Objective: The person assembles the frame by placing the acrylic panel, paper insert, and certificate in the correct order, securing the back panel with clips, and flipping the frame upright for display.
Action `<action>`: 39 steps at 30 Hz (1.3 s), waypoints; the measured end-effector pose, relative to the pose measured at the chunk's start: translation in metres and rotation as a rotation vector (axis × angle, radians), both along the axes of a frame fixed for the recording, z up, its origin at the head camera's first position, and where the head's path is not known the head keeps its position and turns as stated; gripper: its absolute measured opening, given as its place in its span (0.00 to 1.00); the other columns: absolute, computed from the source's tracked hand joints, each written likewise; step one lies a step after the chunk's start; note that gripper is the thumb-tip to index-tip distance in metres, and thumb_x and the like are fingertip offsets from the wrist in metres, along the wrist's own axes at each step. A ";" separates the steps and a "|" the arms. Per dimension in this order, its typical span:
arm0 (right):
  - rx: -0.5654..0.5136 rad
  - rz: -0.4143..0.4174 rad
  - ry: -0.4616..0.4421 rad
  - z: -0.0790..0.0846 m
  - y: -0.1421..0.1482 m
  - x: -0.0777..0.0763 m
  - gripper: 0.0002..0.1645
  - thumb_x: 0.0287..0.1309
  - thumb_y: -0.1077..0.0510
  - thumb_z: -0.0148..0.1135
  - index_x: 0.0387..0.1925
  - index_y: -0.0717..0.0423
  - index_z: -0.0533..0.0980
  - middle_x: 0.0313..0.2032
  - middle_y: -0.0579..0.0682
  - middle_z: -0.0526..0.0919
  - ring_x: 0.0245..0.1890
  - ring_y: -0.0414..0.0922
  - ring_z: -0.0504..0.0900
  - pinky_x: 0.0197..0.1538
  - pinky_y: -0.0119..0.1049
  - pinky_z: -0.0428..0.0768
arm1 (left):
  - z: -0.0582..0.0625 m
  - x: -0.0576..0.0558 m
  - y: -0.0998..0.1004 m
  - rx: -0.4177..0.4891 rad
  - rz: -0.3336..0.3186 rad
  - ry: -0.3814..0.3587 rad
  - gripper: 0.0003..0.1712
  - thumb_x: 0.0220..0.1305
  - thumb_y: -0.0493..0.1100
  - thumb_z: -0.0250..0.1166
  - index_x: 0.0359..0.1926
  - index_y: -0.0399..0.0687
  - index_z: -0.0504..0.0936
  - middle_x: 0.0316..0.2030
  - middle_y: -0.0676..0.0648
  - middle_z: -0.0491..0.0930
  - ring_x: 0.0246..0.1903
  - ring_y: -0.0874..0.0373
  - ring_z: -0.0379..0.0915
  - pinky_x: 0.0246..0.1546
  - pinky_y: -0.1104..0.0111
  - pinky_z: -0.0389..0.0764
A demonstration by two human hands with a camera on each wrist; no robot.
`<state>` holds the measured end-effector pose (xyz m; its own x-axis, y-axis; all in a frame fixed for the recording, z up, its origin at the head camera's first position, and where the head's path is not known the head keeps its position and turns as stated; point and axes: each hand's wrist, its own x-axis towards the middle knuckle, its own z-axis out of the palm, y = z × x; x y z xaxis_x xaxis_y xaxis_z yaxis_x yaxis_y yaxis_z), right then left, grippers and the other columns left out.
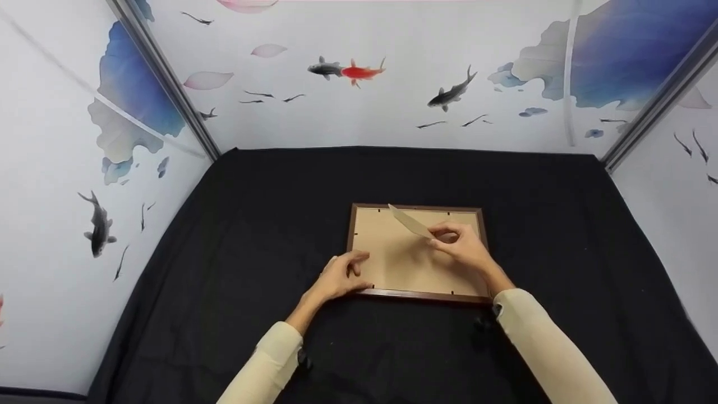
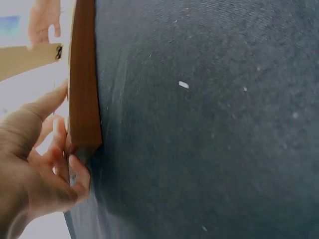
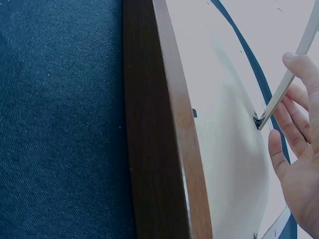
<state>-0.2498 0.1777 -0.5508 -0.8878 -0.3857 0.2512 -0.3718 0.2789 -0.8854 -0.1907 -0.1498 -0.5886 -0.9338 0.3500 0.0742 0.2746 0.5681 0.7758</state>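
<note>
A picture frame (image 1: pixel 418 295) with a brown wooden border lies face down, its tan backing board (image 1: pixel 392 264) upward and small black tabs along the edges. At the near left corner my left hand (image 1: pixel 340 275) grips the frame, fingers and thumb bent about that corner. My right hand (image 1: pixel 463 246) pinches a thin, flat tan stand leg (image 1: pixel 412 221) between thumb and fingers, tilted above the board. In the right wrist view, a small black metal fitting (image 3: pixel 258 119) shows at the lower end of the leg, close over the board.
Black cloth (image 1: pixel 269 224) covers the table under the frame. White panels (image 1: pixel 359 118) printed with fish and leaves stand at the back and both sides, joined by metal posts (image 1: pixel 168 84). A small white speck (image 2: pixel 184 84) lies on the cloth.
</note>
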 end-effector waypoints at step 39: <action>0.193 -0.337 -0.158 -0.055 0.108 0.032 0.23 0.66 0.58 0.69 0.55 0.70 0.77 0.47 0.64 0.82 0.45 0.56 0.80 0.41 0.26 0.77 | -0.006 -0.026 -0.011 0.020 0.308 -0.149 0.21 0.68 0.40 0.67 0.59 0.35 0.79 0.43 0.41 0.82 0.42 0.47 0.79 0.46 0.54 0.79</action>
<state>-0.2178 0.2854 -0.6060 -0.9941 -0.0941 0.0531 -0.0950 0.5277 -0.8441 -0.2166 -0.1610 -0.5949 -0.9965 0.0500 -0.0669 -0.0245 0.5909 0.8064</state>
